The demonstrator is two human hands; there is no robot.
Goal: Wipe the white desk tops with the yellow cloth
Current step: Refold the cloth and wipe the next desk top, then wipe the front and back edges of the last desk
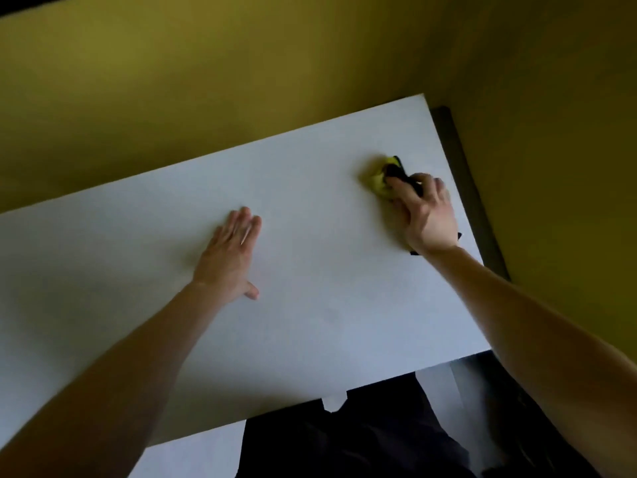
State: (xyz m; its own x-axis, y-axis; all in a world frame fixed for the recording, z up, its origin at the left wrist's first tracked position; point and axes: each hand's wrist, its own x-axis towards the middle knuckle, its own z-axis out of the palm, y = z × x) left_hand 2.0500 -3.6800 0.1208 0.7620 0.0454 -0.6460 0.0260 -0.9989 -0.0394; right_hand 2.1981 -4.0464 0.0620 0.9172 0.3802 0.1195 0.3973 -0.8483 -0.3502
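Note:
A white desk top [310, 219] fills the middle of the head view, slanting up to the right. My right hand [425, 215] grips a bunched yellow cloth [379, 177] with black parts, pressed onto the desk near its far right corner. Most of the cloth is hidden under my fingers. My left hand [229, 253] lies flat on the desk's middle, fingers straight and together, thumb out to the side, holding nothing.
A yellow-green wall [241, 81] rises right behind the desk and along its right side. A dark strip [468, 194] runs in the gap beside the desk's right edge. Below the front edge are my dark trousers [344, 443] and a pale floor.

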